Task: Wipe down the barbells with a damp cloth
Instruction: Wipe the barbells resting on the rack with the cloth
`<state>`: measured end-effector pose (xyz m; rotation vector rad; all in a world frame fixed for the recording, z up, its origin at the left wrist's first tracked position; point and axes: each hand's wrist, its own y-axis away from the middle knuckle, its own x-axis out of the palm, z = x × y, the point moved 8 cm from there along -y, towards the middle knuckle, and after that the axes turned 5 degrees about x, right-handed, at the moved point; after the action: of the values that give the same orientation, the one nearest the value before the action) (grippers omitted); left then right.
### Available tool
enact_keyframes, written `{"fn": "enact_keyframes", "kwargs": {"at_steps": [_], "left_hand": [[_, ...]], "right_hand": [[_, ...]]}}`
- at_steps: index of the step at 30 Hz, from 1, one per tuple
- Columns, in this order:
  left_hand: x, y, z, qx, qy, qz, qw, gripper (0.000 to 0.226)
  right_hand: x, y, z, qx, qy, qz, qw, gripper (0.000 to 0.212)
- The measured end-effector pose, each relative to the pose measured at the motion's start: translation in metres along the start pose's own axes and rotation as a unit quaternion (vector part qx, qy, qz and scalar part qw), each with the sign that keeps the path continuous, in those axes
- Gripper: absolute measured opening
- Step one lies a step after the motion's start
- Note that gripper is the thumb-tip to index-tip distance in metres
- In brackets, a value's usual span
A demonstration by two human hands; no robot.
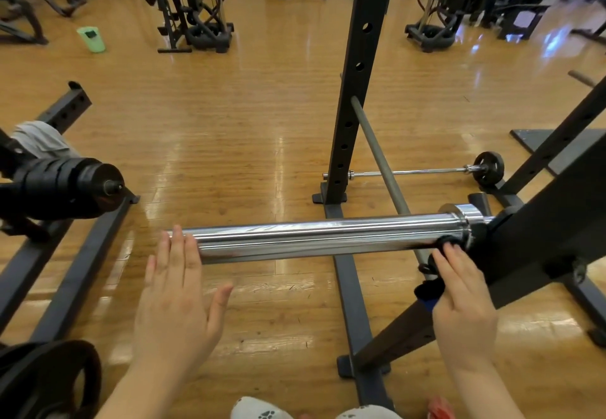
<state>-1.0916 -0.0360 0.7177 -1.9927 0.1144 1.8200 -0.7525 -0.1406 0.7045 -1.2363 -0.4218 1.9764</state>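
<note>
Two bare hands are reaching toward a shiny chrome barbell sleeve [314, 238] that is lying level across the middle of your view, its right end sitting in a black rack [537, 241]. Your left hand [177, 290] is spread flat and empty, fingers apart, with the fingertips overlapping the sleeve's free left end. Your right hand [459, 300] is closing loosely around a dark cloth [433, 274], pressing it against the underside of the sleeve near its collar; part of the cloth is hanging below your fingers. Beyond the sleeve, a thin grey bar [380, 159] is leaning against a black upright post [354, 84], and a smaller barbell with a black plate [423, 172] is lying on the wooden floor [229, 130]. At far left, a green bucket [91, 38] is standing on the floor.
</note>
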Motion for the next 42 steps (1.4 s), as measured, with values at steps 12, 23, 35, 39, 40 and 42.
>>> {"fn": "enact_keyframes", "kwargs": {"at_steps": [12,23,35,39,40,42], "left_hand": [[-0.008,-0.031,0.005,-0.005,-0.026,-0.019,0.999,0.096],[-0.001,-0.002,-0.015,-0.005,-0.003,-0.038,0.999,0.08],[-0.008,-0.043,-0.001,0.002,-0.022,-0.016,1.0,0.093],[-0.013,-0.038,0.001,0.013,0.023,-0.014,1.0,0.097],[-0.013,-0.03,0.001,0.011,0.025,-0.013,1.0,0.09],[-0.011,-0.011,0.002,0.005,0.02,0.0,1.0,0.079]], "right_hand": [[0.001,-0.026,0.016,-0.029,-0.015,-0.02,0.999,0.039],[-0.014,-0.025,0.018,-0.03,-0.019,-0.038,0.999,0.038],[0.002,-0.01,0.01,-0.019,-0.02,-0.012,1.0,0.04],[-0.012,-0.027,0.02,-0.026,-0.022,-0.038,0.999,0.038],[-0.014,-0.033,0.023,-0.027,-0.02,-0.041,0.999,0.038],[-0.009,-0.043,0.024,-0.022,-0.013,-0.032,0.999,0.04]]}}
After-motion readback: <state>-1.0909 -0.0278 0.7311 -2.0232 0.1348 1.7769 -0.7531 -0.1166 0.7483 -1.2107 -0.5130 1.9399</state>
